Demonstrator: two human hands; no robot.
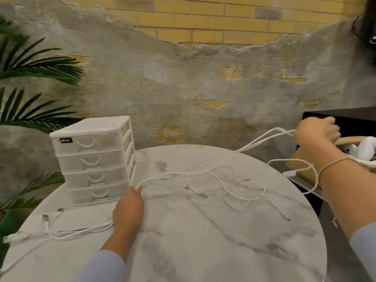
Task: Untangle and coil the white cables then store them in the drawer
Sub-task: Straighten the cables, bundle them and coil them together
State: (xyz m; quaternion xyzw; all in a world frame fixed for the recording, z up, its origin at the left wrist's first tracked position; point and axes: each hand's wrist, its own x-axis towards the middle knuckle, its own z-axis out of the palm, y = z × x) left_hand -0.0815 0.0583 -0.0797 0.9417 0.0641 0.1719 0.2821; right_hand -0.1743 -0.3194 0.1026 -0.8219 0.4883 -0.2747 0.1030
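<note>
Near the left-centre of the round marble table (pixel 203 241), the left hand (pixel 128 212) rests knuckles-up on the surface, its fingers closed around a bundle of white cables (pixel 203 174). Behind that hand the strands trail to the table's left edge, where several plug ends (pixel 45 217) lie fanned out on the marble. Ahead of the fingertips the cables spread across the middle of the table in loose, overlapping loops, with small connector tips (pixel 203 195) resting on the surface.

Beyond the table's right edge, the right hand (pixel 317 133) is raised in the air and clenched in a fist around the other end of the strands, which rise taut from the tabletop to it. One slack loop (pixel 293 165) hangs off the right edge, passing beside the forearm, which wears a thin bracelet (pixel 333 162). Both arms show pale blue sleeves (pixel 101 267).

At the table's far-left edge stands a white four-drawer unit (pixel 92 159), all of its drawers closed; its front faces the person, and the left hand's fingertips lie just beside its lowest drawer. Left of the table, green palm fronds (pixel 36 64) are visible. Right of it stands a dark shelf (pixel 345 119) with a cardboard box (pixel 301 165) holding something white. A worn plaster and yellow brick wall (pixel 203 78) rises behind.
</note>
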